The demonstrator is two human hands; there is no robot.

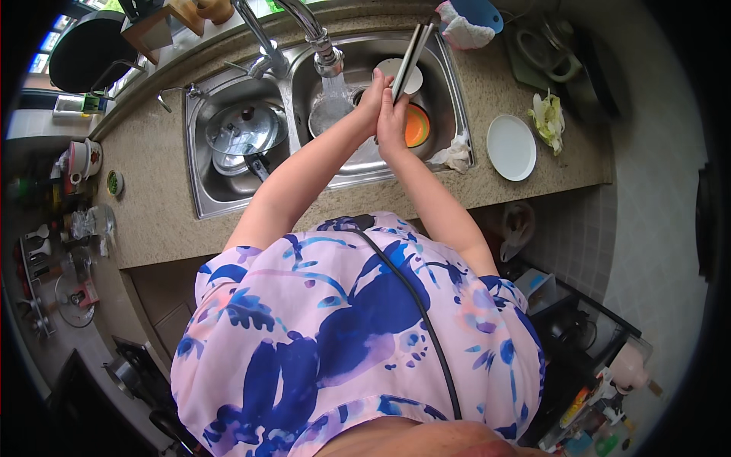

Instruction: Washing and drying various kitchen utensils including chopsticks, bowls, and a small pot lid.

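My left hand [373, 101] and my right hand [393, 127] are pressed together over the right basin [440, 85] of a steel double sink. A bundle of chopsticks [408, 64] is held between the palms, its far ends pointing up and away from me. Water [334, 87] runs from the chrome faucet [329, 60] into a round vessel [331, 117] left of my hands. Beyond the chopsticks lies a white bowl [416, 80]. Just right of my right hand is a bowl with an orange inside [416, 127]. The chopsticks' near ends are mostly hidden by my hands.
A glass lid [228, 128] and a pan handle [258, 165] show in the left basin. A crumpled white cloth [456, 154] hangs at the sink's right rim. A white plate [511, 148] and cabbage leaves [548, 123] are on the right counter, a small green-filled dish [115, 183] on the left.
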